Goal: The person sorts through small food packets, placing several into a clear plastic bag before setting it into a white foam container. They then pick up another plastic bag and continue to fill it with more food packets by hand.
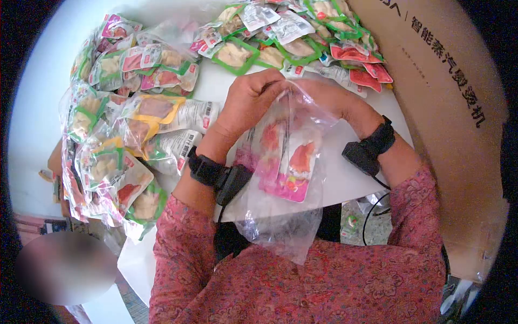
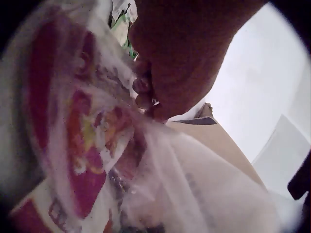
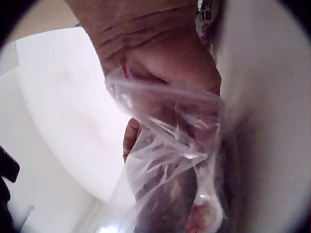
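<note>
A clear plastic bag (image 1: 280,221) hangs between the two hands, with pink-and-white food packets (image 1: 302,162) inside it. My left hand (image 1: 249,100) pinches the bag's upper edge with curled fingers. Opposite it, my right hand (image 1: 321,100) is at the bag's mouth, and film drapes over its palm side and fingers. In the right wrist view, this hand (image 3: 165,97) shows through the crinkled film; whether its fingers hold anything is hidden. The left wrist view shows a pink packet (image 2: 87,194) behind film, close beside the left hand (image 2: 184,63).
Bagged food packets (image 1: 102,173) cover the left side of the white table (image 1: 350,178). More packets with green edges (image 1: 234,54) are piled at the back, beside red ones (image 1: 364,78). A large cardboard box (image 1: 448,135) stands along the right. A blurred round area is at lower left.
</note>
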Demonstrator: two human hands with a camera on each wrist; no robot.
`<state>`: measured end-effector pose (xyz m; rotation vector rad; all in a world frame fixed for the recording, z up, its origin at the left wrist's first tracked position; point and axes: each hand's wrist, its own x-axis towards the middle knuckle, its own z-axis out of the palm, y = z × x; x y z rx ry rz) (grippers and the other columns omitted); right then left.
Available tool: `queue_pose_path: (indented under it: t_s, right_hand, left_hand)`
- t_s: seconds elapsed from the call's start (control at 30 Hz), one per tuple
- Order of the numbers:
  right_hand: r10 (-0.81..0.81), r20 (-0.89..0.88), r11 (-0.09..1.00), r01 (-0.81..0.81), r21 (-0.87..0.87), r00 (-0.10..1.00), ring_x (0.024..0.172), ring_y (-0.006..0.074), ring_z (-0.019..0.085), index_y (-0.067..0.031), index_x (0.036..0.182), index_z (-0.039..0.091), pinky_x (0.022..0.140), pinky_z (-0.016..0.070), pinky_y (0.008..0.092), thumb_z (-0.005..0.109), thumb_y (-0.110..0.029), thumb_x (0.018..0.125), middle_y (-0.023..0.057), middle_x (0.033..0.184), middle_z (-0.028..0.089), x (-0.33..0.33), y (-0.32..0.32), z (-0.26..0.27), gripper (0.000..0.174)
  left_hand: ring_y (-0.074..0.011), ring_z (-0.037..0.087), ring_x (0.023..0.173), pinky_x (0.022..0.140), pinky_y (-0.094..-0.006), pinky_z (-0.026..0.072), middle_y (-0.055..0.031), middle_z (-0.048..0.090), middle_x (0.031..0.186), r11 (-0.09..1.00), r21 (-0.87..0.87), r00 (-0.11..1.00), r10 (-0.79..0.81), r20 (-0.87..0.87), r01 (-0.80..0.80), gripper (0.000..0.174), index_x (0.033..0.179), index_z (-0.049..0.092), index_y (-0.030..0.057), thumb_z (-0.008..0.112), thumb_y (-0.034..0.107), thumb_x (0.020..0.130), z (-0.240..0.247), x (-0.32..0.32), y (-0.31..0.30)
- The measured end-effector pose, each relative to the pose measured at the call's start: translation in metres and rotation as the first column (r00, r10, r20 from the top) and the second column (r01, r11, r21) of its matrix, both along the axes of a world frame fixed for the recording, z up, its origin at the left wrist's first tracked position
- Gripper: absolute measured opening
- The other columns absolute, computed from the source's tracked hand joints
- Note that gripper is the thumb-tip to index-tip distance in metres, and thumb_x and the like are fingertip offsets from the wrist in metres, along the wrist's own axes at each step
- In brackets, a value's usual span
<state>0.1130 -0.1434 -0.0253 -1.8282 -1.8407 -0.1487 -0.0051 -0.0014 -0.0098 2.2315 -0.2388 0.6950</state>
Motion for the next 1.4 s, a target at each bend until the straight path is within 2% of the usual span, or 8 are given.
queue_pose_path:
  t_s: [0.07, 0.23, 0.37, 0.6, 0.9, 1.03, 1.2, 1.4]
  right_hand:
    - [0.033, -0.801, 0.888, -0.385, -0.251, 0.598, 0.075, 0.0145, 0.057, -0.0009, 0.102, 0.052, 0.066, 0.0487, 0.0291, 0.058, -0.025, 0.079, 0.0074, 0.084, 0.059, -0.005, -0.003, 0.013, 0.034]
    - [0.032, -0.571, 0.940, -0.220, -0.262, 0.820, 0.070, 0.0140, 0.057, -0.0019, 0.087, 0.059, 0.062, 0.0470, 0.0331, 0.054, -0.027, 0.081, 0.0076, 0.075, 0.060, 0.014, -0.006, 0.018, 0.027]
    - [-0.467, -0.014, 0.884, 0.467, -0.003, 0.884, 0.071, 0.0273, 0.058, -0.0048, 0.083, 0.059, 0.065, 0.0440, 0.0376, 0.052, -0.019, 0.076, 0.0140, 0.076, 0.060, 0.022, -0.014, 0.042, 0.017]
    - [-0.384, 0.407, 0.880, 0.462, -0.111, 0.829, 0.082, 0.0292, 0.055, -0.0041, 0.078, 0.059, 0.068, 0.0440, 0.0387, 0.056, -0.015, 0.069, 0.0110, 0.085, 0.060, 0.034, -0.025, 0.022, 0.014]
    - [-0.484, 0.526, 0.787, 0.610, -0.088, 0.700, 0.073, 0.0312, 0.057, -0.0028, 0.081, 0.058, 0.064, 0.0450, 0.0411, 0.049, -0.016, 0.074, 0.0138, 0.075, 0.059, 0.029, -0.009, 0.035, 0.017]
    - [-0.454, -0.131, 0.864, 0.472, 0.177, 0.881, 0.060, 0.0208, 0.055, 0.0005, 0.079, 0.056, 0.055, 0.0425, 0.0346, 0.049, -0.022, 0.081, 0.0102, 0.067, 0.056, 0.023, -0.018, 0.058, 0.023]
    - [-0.031, -0.910, 0.896, 0.414, 0.158, 0.413, 0.060, 0.0085, 0.051, -0.0031, 0.089, 0.056, 0.056, 0.0425, 0.0237, 0.050, -0.027, 0.085, -0.0026, 0.069, 0.055, 0.021, -0.012, 0.050, 0.025]
    - [0.185, -0.957, 0.957, 0.181, 0.228, 0.225, 0.072, 0.0087, 0.055, -0.0036, 0.096, 0.056, 0.065, 0.0447, 0.0226, 0.054, -0.025, 0.083, -0.0010, 0.080, 0.057, 0.014, 0.002, 0.029, 0.025]
  left_hand:
    - [-0.0149, 0.054, 0.057, 0.055, -0.0281, 0.0432, -0.0071, 0.055, 0.063, 0.987, -0.151, 0.987, 0.030, -0.155, -0.054, 0.011, 0.082, 0.057, 0.0035, 0.056, 0.014, 0.080, 0.007, -0.006, -0.005]
    - [-0.0049, 0.042, 0.057, 0.050, -0.0202, 0.0357, 0.0023, 0.047, 0.062, 0.958, -0.259, 0.957, 0.046, -0.285, -0.123, 0.010, 0.077, 0.056, 0.0033, 0.053, 0.012, 0.083, -0.009, 0.000, -0.002]
    - [-0.0069, 0.045, 0.056, 0.051, -0.0223, 0.0387, -0.0001, 0.050, 0.063, 0.976, -0.198, 0.940, 0.021, -0.341, -0.094, 0.012, 0.077, 0.055, 0.0026, 0.052, 0.012, 0.083, -0.029, 0.006, 0.000]
    - [-0.0264, 0.057, 0.060, 0.056, -0.0349, 0.0447, -0.0120, 0.059, 0.067, 0.992, -0.047, 0.938, 0.096, -0.333, -0.118, 0.012, 0.081, 0.057, 0.0057, 0.054, 0.017, 0.079, -0.026, 0.005, -0.011]
    - [-0.0057, 0.046, 0.059, 0.051, -0.0200, 0.0382, 0.0027, 0.055, 0.076, 0.917, -0.393, 0.975, -0.142, -0.170, 0.065, 0.020, 0.088, 0.056, 0.0052, 0.050, 0.024, 0.086, -0.026, 0.005, -0.014]
    - [-0.0034, 0.039, 0.059, 0.051, -0.0172, 0.0335, 0.0022, 0.054, 0.081, 0.731, -0.679, 0.933, -0.197, -0.301, -0.064, 0.026, 0.099, 0.055, 0.0065, 0.048, 0.029, 0.087, -0.020, 0.003, -0.014]
    - [-0.0021, 0.039, 0.058, 0.050, -0.0172, 0.0336, 0.0038, 0.055, 0.081, 0.675, -0.734, 0.943, -0.195, -0.270, -0.071, 0.030, 0.105, 0.053, 0.0069, 0.051, 0.029, 0.085, -0.012, 0.001, -0.022]
    - [-0.0013, 0.039, 0.055, 0.047, -0.0155, 0.0304, 0.0057, 0.053, 0.078, 0.620, -0.784, 0.851, -0.434, -0.296, 0.043, 0.030, 0.104, 0.053, 0.0090, 0.058, 0.028, 0.081, -0.014, -0.002, -0.021]
